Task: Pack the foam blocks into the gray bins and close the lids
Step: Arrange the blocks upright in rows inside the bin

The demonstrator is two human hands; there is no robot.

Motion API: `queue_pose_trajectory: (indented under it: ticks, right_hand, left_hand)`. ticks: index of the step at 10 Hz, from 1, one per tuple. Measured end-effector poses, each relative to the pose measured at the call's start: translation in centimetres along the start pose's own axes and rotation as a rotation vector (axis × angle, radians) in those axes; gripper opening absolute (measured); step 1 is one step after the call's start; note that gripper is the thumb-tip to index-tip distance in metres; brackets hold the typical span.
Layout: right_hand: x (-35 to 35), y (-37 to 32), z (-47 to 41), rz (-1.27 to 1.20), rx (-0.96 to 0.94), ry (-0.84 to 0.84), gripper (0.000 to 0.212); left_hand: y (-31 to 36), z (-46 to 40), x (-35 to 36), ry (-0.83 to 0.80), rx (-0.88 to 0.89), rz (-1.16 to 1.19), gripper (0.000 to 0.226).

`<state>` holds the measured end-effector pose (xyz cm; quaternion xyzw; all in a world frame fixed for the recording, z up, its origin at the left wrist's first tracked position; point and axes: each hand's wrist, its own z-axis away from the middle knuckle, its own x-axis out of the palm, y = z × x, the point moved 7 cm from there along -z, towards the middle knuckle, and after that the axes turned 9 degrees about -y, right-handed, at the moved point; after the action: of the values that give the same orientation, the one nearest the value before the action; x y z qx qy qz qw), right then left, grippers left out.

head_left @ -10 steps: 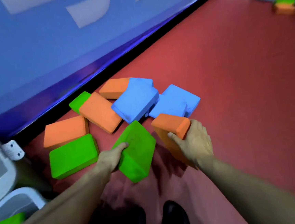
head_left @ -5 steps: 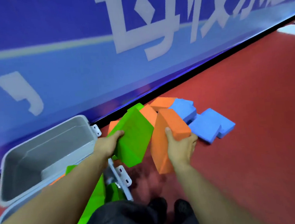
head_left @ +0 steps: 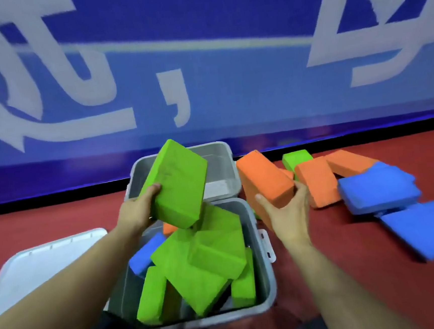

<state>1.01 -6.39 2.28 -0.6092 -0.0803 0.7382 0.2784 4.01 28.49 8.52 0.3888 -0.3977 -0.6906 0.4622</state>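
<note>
Left hand (head_left: 136, 213) grips green rectangular foam block (head_left: 178, 183) over near gray plastic bin (head_left: 266, 278); right hand (head_left: 285, 210) clamps orange foam block (head_left: 262, 180) beside it. Risk: bin's heaped, blocks could perch high and jam the lid.

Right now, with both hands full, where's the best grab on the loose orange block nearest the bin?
Take the orange block across its narrow width at the near end, coming from above. It lies flat on the red floor with its broad face up and its long sides exposed; a blue block crowds its right edge.
</note>
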Motion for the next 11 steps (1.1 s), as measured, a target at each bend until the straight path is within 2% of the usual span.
queue_pose_trajectory:
  ticks: [1,2,3,4,5,6,7,9,11]
  right_hand:
    - [6.3,-0.1,-8.1,-0.198,-0.591,0.142,0.075]
    - [8.3,-2.9,3.7,-0.393,-0.126,0.422,0.034]
    - [7.0,-9.2,14.4,-0.240,-0.051,0.478,0.085]
    - [8.5,-11.1,12.6,-0.136,-0.095,0.302,0.091]
    - [9.1,-9.8,12.4,-0.135,-0.024,0.256,0.099]
    - [10.0,-8.3,12.5,-0.068,0.031,0.154,0.097]
    - [10.5,-7.9,12.9,-0.042,0.048,0.127,0.091]
    - [9.8,-6.9,14.5,-0.037,0.097,0.163,0.071]
    - [10.1,-9.1,15.0,0.078,-0.010,0.210,0.078]
  left_hand:
    - [-2.4,-0.9,-6.5,0.074,-0.032,0.061,0.051]
    - [-4.8,-2.0,-12.0,0.110,-0.097,0.063,0.062]
    - [-8.2,-3.0,-15.1,0.106,-0.180,0.092,0.065]
    - [-12.3,-3.7,-14.9,-0.060,-0.310,0.075,0.061]
    - [-14.2,-4.3,-13.7,-0.208,-0.382,-0.024,0.073]
    - [-14.2,-4.4,-11.7,-0.302,-0.391,-0.180,0.065]
    - [-14.5,-2.9,-7.5,-0.552,-0.460,-0.318,0.065]
    - [-14.0,-3.2,-4.1,-0.636,-0.414,-0.616,0.062]
    - [-14.4,-3.6,-4.9,-0.614,-0.441,-0.711,0.083]
